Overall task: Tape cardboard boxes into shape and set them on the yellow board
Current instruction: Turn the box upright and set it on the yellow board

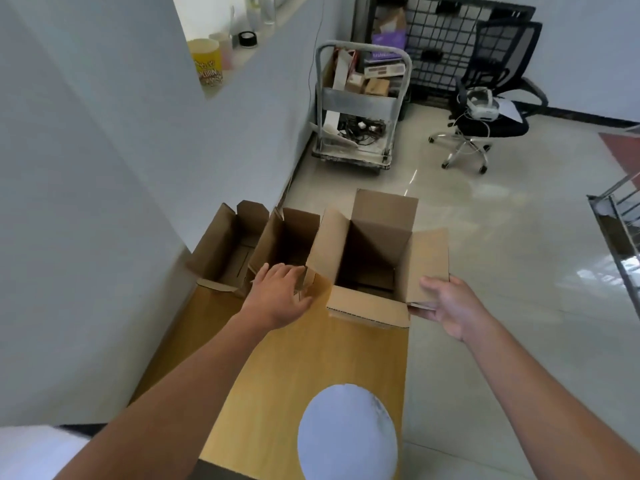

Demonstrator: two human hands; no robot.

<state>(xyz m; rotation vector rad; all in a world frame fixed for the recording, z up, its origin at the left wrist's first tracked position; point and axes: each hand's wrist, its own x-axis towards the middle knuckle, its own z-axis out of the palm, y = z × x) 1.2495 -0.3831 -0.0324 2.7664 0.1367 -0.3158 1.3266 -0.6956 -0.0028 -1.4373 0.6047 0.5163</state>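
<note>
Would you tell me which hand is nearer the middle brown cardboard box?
Left: the left hand is right at the middle cardboard box; the right hand grips the largest cardboard box, farther right.

Letters reading "…PCORN" are seen on the yellow tub (206,65), left of the cart (360,109). Lettering on a purple box (383,55) atop that cart is too blurred to be read.

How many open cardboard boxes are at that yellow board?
3, at the far end of the yellow wooden board: a brown cardboard box on the left, a middle box, and the largest box on the right, its flap held by the right hand.
</note>
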